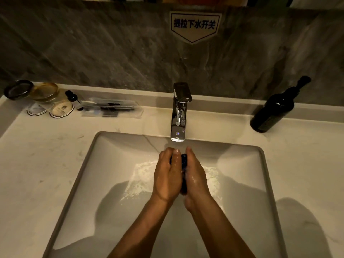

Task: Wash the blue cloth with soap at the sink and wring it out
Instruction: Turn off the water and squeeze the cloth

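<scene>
The blue cloth point(184, 162) is bunched into a dark wad and pressed between my two palms, so only a narrow strip of it shows. My left hand point(167, 175) covers it from the left and my right hand point(195, 177) from the right, with suds on the right hand. Both hands hover over the white sink point(111, 174), just below the chrome faucet point(179, 112). Foamy water point(139, 177) lies on the basin floor beneath them.
A dark pump bottle point(273, 108) stands on the counter at the back right. At the back left sit glass jars point(42, 94), a small dropper bottle point(73, 98) and a clear packet of toiletries point(111, 107). A grey stone wall with a sign point(194, 25) rises behind.
</scene>
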